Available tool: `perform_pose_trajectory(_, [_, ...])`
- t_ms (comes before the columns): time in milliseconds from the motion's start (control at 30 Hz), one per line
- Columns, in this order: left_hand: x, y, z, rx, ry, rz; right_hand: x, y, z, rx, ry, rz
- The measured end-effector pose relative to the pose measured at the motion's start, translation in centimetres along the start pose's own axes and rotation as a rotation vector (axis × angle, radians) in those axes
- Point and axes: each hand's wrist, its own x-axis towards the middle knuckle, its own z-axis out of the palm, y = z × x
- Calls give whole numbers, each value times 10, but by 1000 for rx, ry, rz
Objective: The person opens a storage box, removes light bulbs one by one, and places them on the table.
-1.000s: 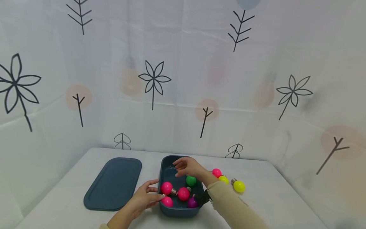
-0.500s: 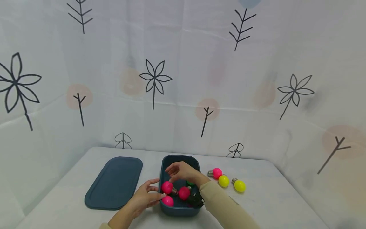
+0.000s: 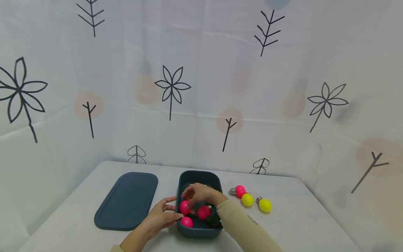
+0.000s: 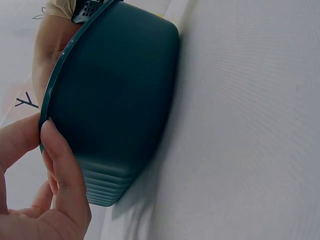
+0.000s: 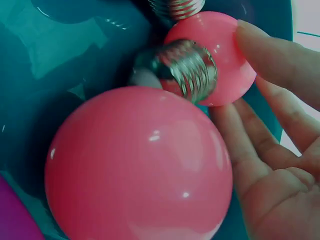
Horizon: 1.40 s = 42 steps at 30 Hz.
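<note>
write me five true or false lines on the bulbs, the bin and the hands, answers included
1. The left hand touches the rim of the dark bin. True.
2. The right hand is picking up a yellow bulb outside the bin. False: the right hand is inside the bin, its fingers pinching a pink bulb.
3. Two yellow bulbs lie on the table to the right of the bin. True.
4. The dark flat panel covers the bin. False: the dark flat panel lies on the table, left of the bin.
5. Every pink bulb is inside the bin. False: another pink bulb lies outside, beside the yellow ones.
</note>
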Motion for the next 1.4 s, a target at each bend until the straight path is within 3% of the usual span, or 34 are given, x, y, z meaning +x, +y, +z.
perform_pose_trajectory(300, [-1,1,2,-2,6,10,0,3,-1,-17,-81,-7])
perform_pose_trajectory(533, [0,2,3,-13,10,-1,-4,-1,-4,-20,-14,-7])
perform_pose_trajectory(1067, [0,1,2,-14,7,1,-22,-19,-17,46,95,-119])
perform_pose_trajectory(1400, [1,-1,2,-14,5,6,-47,-10,-28,25,188,-101])
